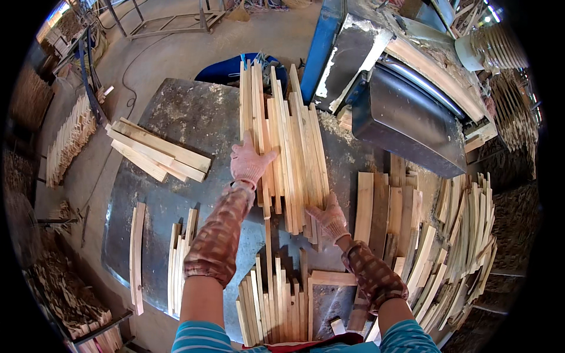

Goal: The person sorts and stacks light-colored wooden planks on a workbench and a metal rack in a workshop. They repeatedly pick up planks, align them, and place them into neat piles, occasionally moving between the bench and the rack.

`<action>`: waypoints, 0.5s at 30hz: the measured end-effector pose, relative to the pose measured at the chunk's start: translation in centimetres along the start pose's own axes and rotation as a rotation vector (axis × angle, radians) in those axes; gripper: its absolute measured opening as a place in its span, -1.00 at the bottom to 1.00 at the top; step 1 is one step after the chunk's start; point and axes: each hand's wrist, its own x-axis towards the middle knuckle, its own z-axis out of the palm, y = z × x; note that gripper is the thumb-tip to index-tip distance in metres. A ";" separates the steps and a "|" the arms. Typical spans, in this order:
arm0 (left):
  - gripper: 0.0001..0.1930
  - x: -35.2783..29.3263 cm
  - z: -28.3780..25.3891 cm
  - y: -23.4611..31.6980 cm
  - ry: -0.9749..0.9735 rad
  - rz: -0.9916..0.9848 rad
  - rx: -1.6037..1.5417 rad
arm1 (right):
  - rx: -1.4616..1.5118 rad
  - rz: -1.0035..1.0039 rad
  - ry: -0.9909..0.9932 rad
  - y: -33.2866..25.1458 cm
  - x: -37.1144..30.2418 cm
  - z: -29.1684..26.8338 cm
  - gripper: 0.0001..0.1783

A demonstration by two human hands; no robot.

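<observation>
One bundle of wood strips (289,147) lay on the bench (176,106) nr a machine (406,115), w/ L hand (250,163) at bundle's left side, R hand (331,219) at near-right end, couldn't tell if either grip was clamped.

Blue container (216,72) partly hidden behind planks (288,170), striped sleeves (201,339) cut off.
</observation>
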 end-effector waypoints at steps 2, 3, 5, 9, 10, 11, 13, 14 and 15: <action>0.22 0.6 0.1 0.1 0.001 -0.044 -0.034 | 0.040 -0.007 -0.026 -0.8 -0.1 -0.3 -0.16; 0.16 1.0 0.2 0.0 0.024 -0.025 -0.023 | 0.059 -0.009 -0.038 -1.1 -0.3 -0.4 -0.18; 0.04 1.7 0.5 0.0 0.065 0.023 0.003 | 0.080 0.001 -0.015 -0.3 0.2 -0.2 -0.19; -0.03 4.0 0.9 -2.9 -0.023 0.007 -0.265 | 0.126 -0.023 0.000 -1.0 -0.1 -0.2 -0.17; -0.03 4.3 1.1 -3.0 -0.028 -0.021 -0.237 | 0.091 -0.027 0.008 -0.4 0.1 0.0 -0.16; -0.04 4.8 1.3 -2.8 -0.031 -0.048 -0.208 | 0.056 -0.032 0.016 0.1 0.4 0.2 -0.15; -0.08 4.9 1.5 -1.7 -0.031 -0.111 -0.141 | 0.038 -0.007 0.019 0.7 0.8 0.4 -0.13; -0.09 5.3 1.3 -1.8 -0.013 -0.087 -0.125 | 0.045 0.014 0.008 0.0 0.4 0.1 -0.13; -0.09 6.0 0.9 -1.8 0.004 -0.062 -0.109 | 0.052 0.034 -0.003 -0.4 0.1 0.1 -0.13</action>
